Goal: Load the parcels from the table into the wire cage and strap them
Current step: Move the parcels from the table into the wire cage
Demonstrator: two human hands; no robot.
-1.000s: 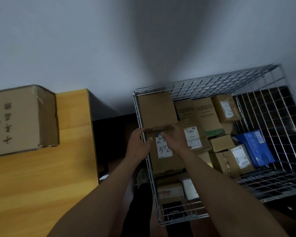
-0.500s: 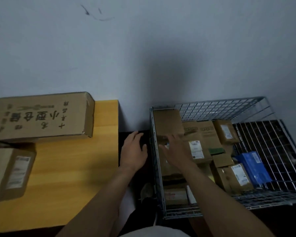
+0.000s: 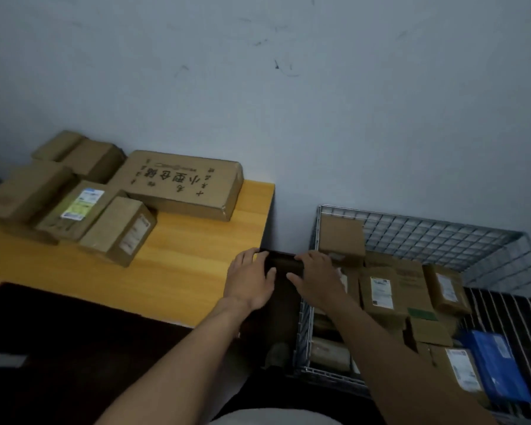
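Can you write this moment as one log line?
left hand: open, empty | right hand: open, empty | brown cardboard parcels: on yellow wooden table | silver wire cage: part-filled

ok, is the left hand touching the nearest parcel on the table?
Apart. Head view: left hand is by the table's end, with bare tabletop between it and the nearest parcel.

The left hand [image 3: 249,282] and right hand [image 3: 316,279] are bare, as are the forearms [image 3: 172,363]. A pale garment [image 3: 273,418] covers the torso, left of the wire cage [image 3: 426,237].
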